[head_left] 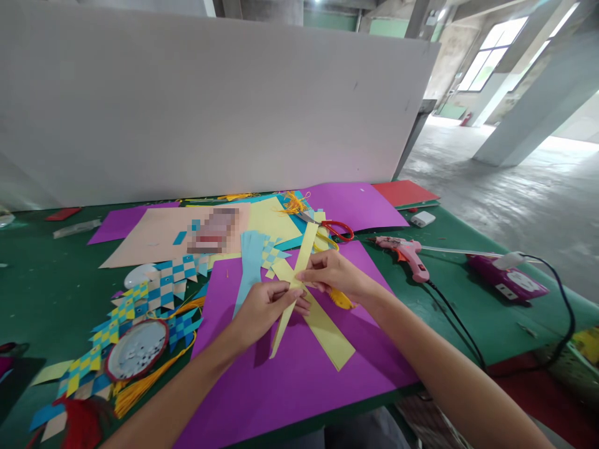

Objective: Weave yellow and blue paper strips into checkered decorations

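A long pale yellow paper strip (pixel 306 247) is held between both hands above a purple sheet (pixel 262 399). My left hand (pixel 269 305) pinches its lower part with thumb and fingers. My right hand (pixel 330 272) grips it near the middle. Beneath the hands, another broad yellow strip (pixel 330 333) lies slanting across the purple sheet. Light blue paper strips (pixel 251 262) lie just beyond my left hand. A yellow-handled tool (pixel 341 299) is partly hidden under my right wrist. Scissors with red handles (pixel 339 231) rest beyond the right hand.
A pink glue gun (pixel 407 252) lies at the right, its cord running to a purple power strip (pixel 508 280). Woven checkered paper pieces (pixel 126 312), yellow tassels (pixel 140 393) and a round dish (pixel 138 349) lie at the left. A white board (pixel 210 112) stands behind.
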Action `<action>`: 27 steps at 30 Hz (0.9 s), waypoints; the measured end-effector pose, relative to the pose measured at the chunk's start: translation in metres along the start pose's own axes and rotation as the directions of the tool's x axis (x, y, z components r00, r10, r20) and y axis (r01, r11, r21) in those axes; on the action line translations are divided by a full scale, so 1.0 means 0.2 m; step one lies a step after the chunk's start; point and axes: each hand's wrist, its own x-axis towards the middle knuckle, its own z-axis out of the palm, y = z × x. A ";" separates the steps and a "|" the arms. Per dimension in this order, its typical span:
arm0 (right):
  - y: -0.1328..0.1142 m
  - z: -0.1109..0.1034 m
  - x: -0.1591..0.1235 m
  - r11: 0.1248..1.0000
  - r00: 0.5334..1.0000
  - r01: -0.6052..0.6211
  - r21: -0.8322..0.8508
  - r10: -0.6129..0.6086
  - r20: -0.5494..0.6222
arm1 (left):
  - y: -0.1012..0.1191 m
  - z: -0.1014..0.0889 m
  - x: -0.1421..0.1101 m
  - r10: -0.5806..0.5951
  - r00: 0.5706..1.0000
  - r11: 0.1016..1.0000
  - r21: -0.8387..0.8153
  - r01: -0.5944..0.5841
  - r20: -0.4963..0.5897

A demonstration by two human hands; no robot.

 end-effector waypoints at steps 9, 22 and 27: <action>0.00 -0.01 0.00 1.000 1.000 -0.017 0.017 0.017 0.009 | -0.01 0.01 0.00 -0.022 0.998 1.000 0.003 0.022 -0.057; -0.02 -0.02 0.00 1.000 1.000 0.009 0.025 -0.009 0.001 | -0.01 0.01 0.00 -0.039 0.999 0.999 0.008 0.039 -0.006; -0.01 -0.02 0.00 0.997 1.000 0.023 0.067 -0.023 0.009 | -0.01 0.01 0.00 -0.022 0.999 1.000 -0.018 0.023 0.034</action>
